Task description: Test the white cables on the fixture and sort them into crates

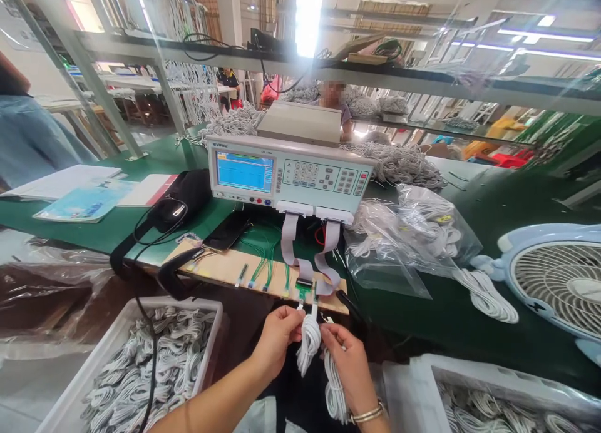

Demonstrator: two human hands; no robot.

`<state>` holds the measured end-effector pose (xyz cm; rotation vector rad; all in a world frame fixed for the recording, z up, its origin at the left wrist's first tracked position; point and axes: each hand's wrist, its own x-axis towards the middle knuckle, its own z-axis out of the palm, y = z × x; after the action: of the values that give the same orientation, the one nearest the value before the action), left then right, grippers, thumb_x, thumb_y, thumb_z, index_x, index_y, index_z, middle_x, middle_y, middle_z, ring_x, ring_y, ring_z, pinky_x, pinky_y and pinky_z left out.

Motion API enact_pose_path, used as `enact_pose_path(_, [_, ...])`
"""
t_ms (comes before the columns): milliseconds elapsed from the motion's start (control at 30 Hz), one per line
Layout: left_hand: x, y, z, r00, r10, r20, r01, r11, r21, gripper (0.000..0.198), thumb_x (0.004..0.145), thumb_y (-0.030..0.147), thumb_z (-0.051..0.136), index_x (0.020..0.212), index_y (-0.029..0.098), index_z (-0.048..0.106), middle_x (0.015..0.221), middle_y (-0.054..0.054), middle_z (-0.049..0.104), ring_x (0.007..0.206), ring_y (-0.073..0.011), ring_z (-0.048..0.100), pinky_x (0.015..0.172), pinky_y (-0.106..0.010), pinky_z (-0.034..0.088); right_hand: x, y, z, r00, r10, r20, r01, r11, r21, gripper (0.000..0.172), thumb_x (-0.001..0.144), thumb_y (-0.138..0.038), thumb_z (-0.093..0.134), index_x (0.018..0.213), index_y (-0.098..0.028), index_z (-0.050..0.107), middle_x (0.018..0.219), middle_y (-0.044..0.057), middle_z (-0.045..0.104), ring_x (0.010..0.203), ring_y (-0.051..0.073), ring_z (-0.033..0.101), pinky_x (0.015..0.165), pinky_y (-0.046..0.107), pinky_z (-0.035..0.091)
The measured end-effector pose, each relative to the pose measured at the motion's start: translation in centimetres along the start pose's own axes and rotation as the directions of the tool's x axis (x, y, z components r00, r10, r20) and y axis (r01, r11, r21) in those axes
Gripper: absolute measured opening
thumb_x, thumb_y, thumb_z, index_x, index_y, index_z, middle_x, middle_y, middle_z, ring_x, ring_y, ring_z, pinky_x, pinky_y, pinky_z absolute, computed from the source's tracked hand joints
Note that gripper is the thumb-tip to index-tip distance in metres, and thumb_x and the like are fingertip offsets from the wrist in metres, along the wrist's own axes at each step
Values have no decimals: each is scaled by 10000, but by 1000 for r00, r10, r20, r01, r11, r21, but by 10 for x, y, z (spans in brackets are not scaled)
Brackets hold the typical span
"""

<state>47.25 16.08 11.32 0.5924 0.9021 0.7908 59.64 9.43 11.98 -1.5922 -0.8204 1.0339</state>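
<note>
Fingers of the left hand (277, 338) are being pinched around a white connector (300, 306), with the green board (304, 288) just beyond them and a coiled cable (308, 344) hanging just right of them. A second cable bundle (333, 389) is being grasped by the right hand (348, 361), dangling below its fingers (329, 336). Ideally, the connector is being held square to the board, cable unstrained.

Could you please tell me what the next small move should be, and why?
Perhaps the left hand should steady the hanging cable bundle: that hand is right beside it, below the green connector board, while the right hand holds a second bundle.
</note>
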Motion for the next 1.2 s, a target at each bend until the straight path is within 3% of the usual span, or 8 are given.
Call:
enact_pose_path(233, [-7,-1,5,999,35,-39,-37,997,-65,303,564,356,680,554,127,482,494,33,493,429,-36,406,441,-155,315,-7,4,-4,999,38,2,-38,999,14,321,681,-445,583,760,-138,634,466,-19,531,431,120,445,421,214,311])
enact_pose_path(467, [-8,-4,2,1000,19,-24,-22,992,-123,258,587,314,678,612,113,519,527,22,495,454,-31,415,463,-146,343,-7,3,-3,999,-4,33,4,1000,10,289,713,-408,567,792,-139,635,511,-14,532,496,128,460,476,219,337])
enact_pose_path(667, [-1,2,-2,1000,-9,-5,9,1000,-30,297,542,320,698,534,127,472,475,38,460,408,-34,386,420,-159,315,-4,1,4,999,16,52,-19,998,53,328,660,-433,601,763,-125,645,477,-21,495,429,108,411,416,215,315])
enact_pose_path(1067, [-8,-6,7,985,111,-135,-119,991,-56,307,540,365,698,544,126,506,484,40,471,439,-45,392,439,-168,300,-5,4,1,998,8,58,-9,1000,27,301,694,-410,587,804,-135,641,515,-17,503,464,110,417,429,207,322])
enact_pose_path(1200, [-6,-6,6,988,79,-135,-91,993,-82,297,536,366,698,574,126,527,486,38,481,424,-45,385,436,-173,301,-4,3,2,997,14,79,-18,999,47,328,683,-417,594,838,-133,645,513,-16,505,468,117,423,432,211,324])
